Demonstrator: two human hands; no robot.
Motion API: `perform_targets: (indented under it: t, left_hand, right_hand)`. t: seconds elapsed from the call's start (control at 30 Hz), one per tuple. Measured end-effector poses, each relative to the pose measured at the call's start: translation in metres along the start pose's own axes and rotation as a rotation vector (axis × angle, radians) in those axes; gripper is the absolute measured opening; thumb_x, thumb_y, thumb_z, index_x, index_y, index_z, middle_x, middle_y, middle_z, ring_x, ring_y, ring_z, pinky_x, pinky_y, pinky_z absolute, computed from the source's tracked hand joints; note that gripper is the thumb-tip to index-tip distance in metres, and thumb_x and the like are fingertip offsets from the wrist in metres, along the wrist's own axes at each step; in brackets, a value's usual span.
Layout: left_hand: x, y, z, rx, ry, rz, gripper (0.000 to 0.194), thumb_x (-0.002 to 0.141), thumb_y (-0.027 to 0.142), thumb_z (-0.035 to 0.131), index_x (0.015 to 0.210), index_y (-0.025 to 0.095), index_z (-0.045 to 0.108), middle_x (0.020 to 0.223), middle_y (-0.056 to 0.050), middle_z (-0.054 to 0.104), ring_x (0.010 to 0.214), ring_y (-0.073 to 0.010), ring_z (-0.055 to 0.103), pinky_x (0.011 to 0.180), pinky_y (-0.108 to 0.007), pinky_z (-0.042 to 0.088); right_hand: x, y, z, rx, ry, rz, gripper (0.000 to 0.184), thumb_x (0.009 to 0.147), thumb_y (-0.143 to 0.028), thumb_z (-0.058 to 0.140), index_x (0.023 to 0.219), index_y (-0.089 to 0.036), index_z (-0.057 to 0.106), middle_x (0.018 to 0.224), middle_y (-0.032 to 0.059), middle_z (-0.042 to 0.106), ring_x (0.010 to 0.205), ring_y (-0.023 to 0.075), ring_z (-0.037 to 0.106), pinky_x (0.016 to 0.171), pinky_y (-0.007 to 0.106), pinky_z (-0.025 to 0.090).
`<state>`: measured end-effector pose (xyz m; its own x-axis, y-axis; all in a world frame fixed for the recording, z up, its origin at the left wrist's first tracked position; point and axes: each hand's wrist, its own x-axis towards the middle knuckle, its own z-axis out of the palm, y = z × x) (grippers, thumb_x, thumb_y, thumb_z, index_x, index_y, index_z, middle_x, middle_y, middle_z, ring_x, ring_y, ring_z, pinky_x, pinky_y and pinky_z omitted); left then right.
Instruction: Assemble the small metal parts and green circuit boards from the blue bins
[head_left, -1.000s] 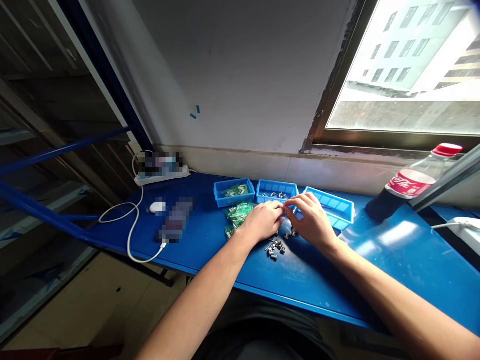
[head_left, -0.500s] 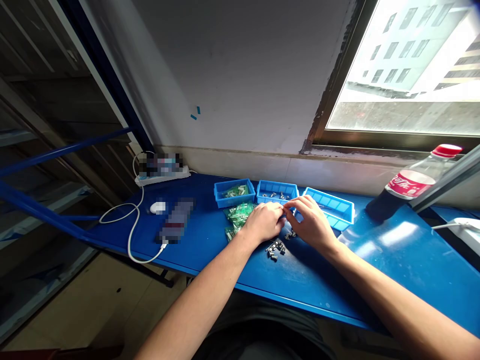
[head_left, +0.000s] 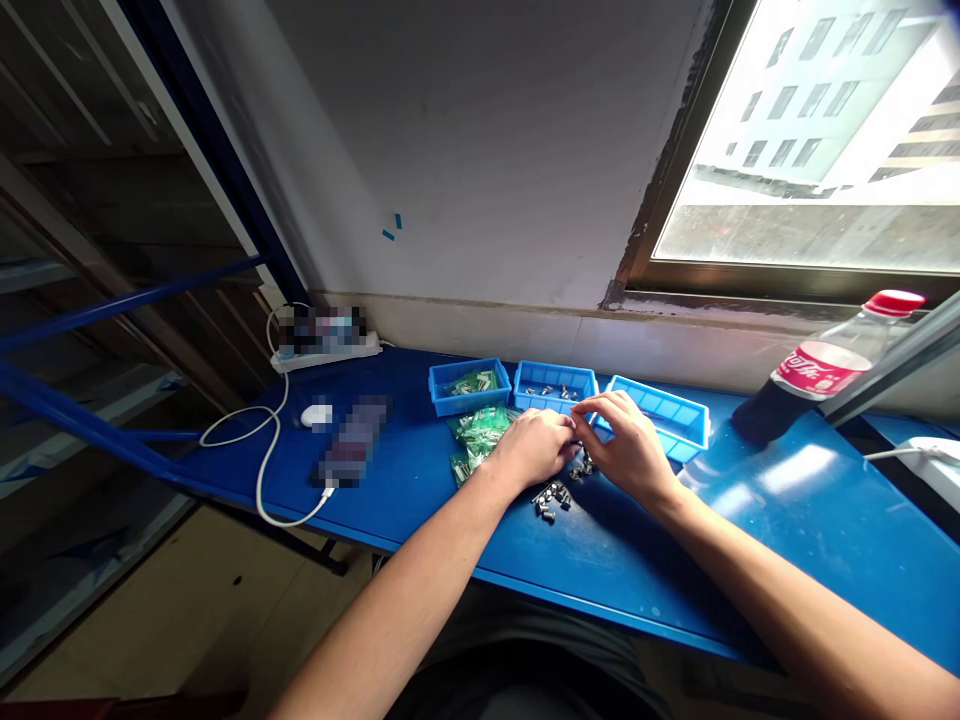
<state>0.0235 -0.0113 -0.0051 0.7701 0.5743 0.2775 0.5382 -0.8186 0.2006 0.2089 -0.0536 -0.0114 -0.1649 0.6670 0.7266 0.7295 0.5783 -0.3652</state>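
My left hand (head_left: pixel 536 446) and my right hand (head_left: pixel 627 446) meet at the fingertips above the blue table. Fingers of both are curled and pinched together; whatever lies between them is too small or hidden to name. Just below them are loose screws (head_left: pixel 553 497) in a small pile, and another little cluster of screws (head_left: pixel 583 466) lies under the right fingers. Green-and-clear plastic packets (head_left: pixel 480 432) lie beside my left wrist. Behind the hands stand a blue bin with packets (head_left: pixel 470 403), a blue bin with a few screws (head_left: pixel 556 375) and a third blue bin (head_left: pixel 686 434), partly covered by my right hand.
A cola bottle (head_left: pixel 814 375) with a red cap stands at the right, near the window. On the left lie a blurred phone-like object (head_left: pixel 354 440) with a white cable (head_left: pixel 268 490), a small white object (head_left: pixel 316 415) and a power strip (head_left: pixel 330 354). The table's front edge (head_left: pixel 555 590) runs close to me.
Both hands have shifted very slightly, with the fingertips still together. The screws, packets and bins have stayed where they were.
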Motion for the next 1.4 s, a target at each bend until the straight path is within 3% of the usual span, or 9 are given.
perform_targets:
  t: [0.2,0.33,0.57,0.7,0.8,0.97,1.17,1.4]
  left_hand:
    - [0.001,-0.003,0.003,0.007,0.008,0.0,0.023,0.102,0.023,0.059,0.105,0.019,0.082,0.11,-0.009,0.079,0.102,-0.0265,0.074,0.097,-0.04,0.058]
    - [0.001,-0.005,0.002,-0.091,0.075,-0.021,0.016,0.099,0.018,0.064,0.101,0.017,0.08,0.106,-0.01,0.08,0.104,-0.0271,0.075,0.097,-0.04,0.059]
    - [0.005,-0.002,-0.005,-0.773,0.403,-0.279,0.012,0.097,0.022,0.073,0.108,0.018,0.072,0.106,-0.008,0.082,0.1,-0.0209,0.079,0.094,-0.035,0.064]
    - [0.007,-0.005,-0.004,-1.105,0.356,-0.311,0.02,0.095,0.025,0.076,0.111,0.014,0.07,0.108,-0.012,0.082,0.103,-0.0225,0.08,0.094,-0.037,0.065]
    - [0.007,-0.005,-0.003,-1.188,0.337,-0.337,0.021,0.094,0.024,0.078,0.11,0.012,0.072,0.108,-0.014,0.082,0.1,-0.0232,0.081,0.093,-0.038,0.066]
    - [0.004,-0.001,-0.006,-1.101,0.322,-0.337,0.031,0.095,0.024,0.077,0.124,0.015,0.073,0.112,-0.014,0.083,0.102,-0.024,0.082,0.095,-0.038,0.066]
    - [0.001,0.005,-0.011,-0.786,0.336,-0.219,0.032,0.1,0.022,0.066,0.131,0.022,0.074,0.118,-0.007,0.083,0.114,-0.024,0.079,0.102,-0.038,0.065]
    - [0.0,0.006,-0.011,-0.622,0.329,-0.146,0.038,0.101,0.021,0.061,0.139,0.023,0.07,0.119,-0.005,0.083,0.114,-0.0223,0.079,0.103,-0.036,0.064]
  right_hand:
    - [0.001,0.0,-0.001,0.008,0.008,0.009,0.007,0.102,-0.023,0.063,0.101,-0.026,0.069,0.097,0.0068,0.075,0.093,0.0279,0.065,0.086,0.046,0.055]
    - [0.001,-0.001,-0.003,0.019,0.004,0.024,0.008,0.102,-0.023,0.063,0.103,-0.027,0.069,0.098,0.0072,0.075,0.093,0.0283,0.066,0.087,0.048,0.056]
    - [0.0,0.001,-0.003,0.043,0.037,0.049,0.019,0.103,-0.022,0.057,0.118,-0.029,0.068,0.108,0.0087,0.074,0.096,0.0277,0.067,0.086,0.047,0.058]
    - [0.001,-0.004,-0.004,0.102,0.026,0.011,0.02,0.101,-0.022,0.062,0.12,-0.028,0.066,0.107,0.0077,0.073,0.092,0.0253,0.067,0.083,0.044,0.059]
    - [0.001,-0.007,-0.005,0.112,0.037,0.017,0.017,0.1,-0.022,0.064,0.116,-0.028,0.066,0.104,0.0069,0.072,0.087,0.0236,0.065,0.079,0.042,0.058]
    - [-0.001,-0.004,-0.004,0.065,0.057,0.061,0.018,0.098,-0.023,0.065,0.115,-0.027,0.067,0.097,0.0063,0.07,0.081,0.0228,0.064,0.076,0.041,0.058]
    - [-0.002,0.002,0.0,0.026,0.033,0.088,0.017,0.096,-0.022,0.064,0.113,-0.026,0.067,0.094,0.0062,0.07,0.083,0.024,0.065,0.075,0.04,0.058]
    - [-0.002,0.002,0.0,0.02,-0.018,0.133,0.01,0.094,-0.024,0.066,0.104,-0.025,0.07,0.087,0.0046,0.066,0.074,0.0218,0.063,0.068,0.038,0.055]
